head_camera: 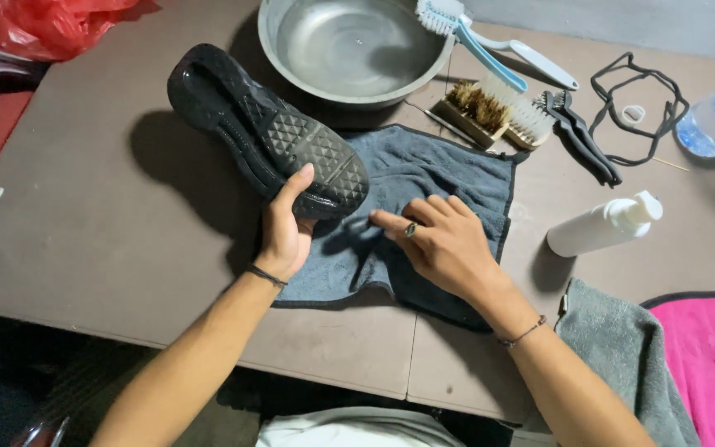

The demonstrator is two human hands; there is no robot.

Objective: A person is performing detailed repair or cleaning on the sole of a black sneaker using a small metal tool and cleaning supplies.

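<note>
Our left hand [285, 233] grips the black shoe [266, 132] sole-up by its heel; our right hand [440, 242] rests open, fingers flat on the dark towel [448, 178].

— How many brushes?
— Four at one o'clock: a blue-handled brush [469, 33], a brown-bristled brush [475, 108], a white-bristled brush [527, 120], a small black brush [581, 136].
— Cloths?
— Three: dark towel [448, 178], grey cloth [622, 356], pink cloth [709, 364].
— And the rest?
— One shoe [266, 132], one metal bowl [353, 50], one white pump bottle [602, 225], one red bag [51, 25].
</note>
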